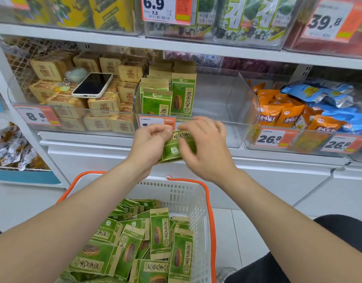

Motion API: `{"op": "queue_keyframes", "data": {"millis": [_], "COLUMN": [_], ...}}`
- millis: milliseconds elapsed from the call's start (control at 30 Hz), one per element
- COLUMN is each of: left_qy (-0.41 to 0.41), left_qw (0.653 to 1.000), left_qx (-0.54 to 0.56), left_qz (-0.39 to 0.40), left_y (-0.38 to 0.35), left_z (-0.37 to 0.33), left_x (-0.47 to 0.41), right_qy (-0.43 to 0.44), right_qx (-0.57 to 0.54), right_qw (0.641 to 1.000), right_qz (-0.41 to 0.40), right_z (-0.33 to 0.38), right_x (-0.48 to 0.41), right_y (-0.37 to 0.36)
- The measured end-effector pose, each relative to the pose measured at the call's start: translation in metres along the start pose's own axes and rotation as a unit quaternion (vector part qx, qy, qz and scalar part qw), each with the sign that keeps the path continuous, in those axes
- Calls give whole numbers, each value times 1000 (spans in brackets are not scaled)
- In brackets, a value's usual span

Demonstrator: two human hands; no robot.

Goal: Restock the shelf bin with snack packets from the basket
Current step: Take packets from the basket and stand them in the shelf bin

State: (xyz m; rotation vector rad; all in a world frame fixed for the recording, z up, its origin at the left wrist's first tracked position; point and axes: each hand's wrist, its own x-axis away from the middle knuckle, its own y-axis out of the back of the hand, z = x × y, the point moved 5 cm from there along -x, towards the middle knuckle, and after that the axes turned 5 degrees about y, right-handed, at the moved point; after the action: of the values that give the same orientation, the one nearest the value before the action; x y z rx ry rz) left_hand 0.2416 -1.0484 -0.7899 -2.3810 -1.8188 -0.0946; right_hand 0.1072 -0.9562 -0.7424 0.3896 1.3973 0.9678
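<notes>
1. Status: partly done. Two short rows of green sunflower-seed packets (183, 97) standing upright at the left side of the clear shelf bin (227, 103); middle and right of the bin unfilled.
2. In transit: one held packet (174, 149) (possibly a thin stack; too blurred to count), of the same green type. Located in front of the bin's lower lip, just below the price tag (156, 122) and above the basket (188, 199).
3. Left hand (150, 142): fingers curled on the left edge of the held packet, grasping it.
4. Right hand (204, 148): fingers and thumb closed over the right side, grasping the same item.
5. Remaining: a large loose heap of basket packets (159, 235), lying at mixed angles in the white, orange-rimmed basket. Judged well under half complete.
6. Next move, by estimate: lift over the clear front wall, then stand upright beside the existing rows.
7. Surface: white shelf (176, 43) carrying a row of clear bins. To the left, brown packets (106, 103) with a smartphone (93, 84) lying face up on top. To the right, orange packets (278, 115) and blue packets (318, 94).
8. Room: shop aisle. White cabinet front (278, 180) below the shelf, pale tiled floor (247, 231), more stocked bins with price tags on the shelf above.
</notes>
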Motion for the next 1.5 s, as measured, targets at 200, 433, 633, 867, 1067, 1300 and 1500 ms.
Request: {"op": "queue_keyframes", "data": {"millis": [200,433,633,867,1067,1300,1500], "left_qy": [-5,-222,-376,-322,-310,-320,-323], "left_qw": [994,955,808,808,813,807,802], "left_qx": [94,-166,-410,-475,-477,-480,-489], "left_qz": [59,-108,-192,-134,-126,-126,-118], "left_y": [1,17,7,0,0,3,6], "left_z": [-53,-89,-82,-58,-58,-56,-53], "left_x": [1,-5,-7,-31,-36,-37,-38], "right_qy": [116,-138,-152,-269,-324,-366,-395], "right_qx": [31,-169,-183,-199,-135,-78,-49], "right_qw": [993,972,957,942,935,925,906], "right_qz": [4,-83,-165,-37,42,69,145], "right_z": [1,-45,-54,-84,-99,-103,-92], "right_x": [-20,-58,-88,-102,-112,-119,-115], "right_y": [13,35,38,-6,-35,-52,-58]}}
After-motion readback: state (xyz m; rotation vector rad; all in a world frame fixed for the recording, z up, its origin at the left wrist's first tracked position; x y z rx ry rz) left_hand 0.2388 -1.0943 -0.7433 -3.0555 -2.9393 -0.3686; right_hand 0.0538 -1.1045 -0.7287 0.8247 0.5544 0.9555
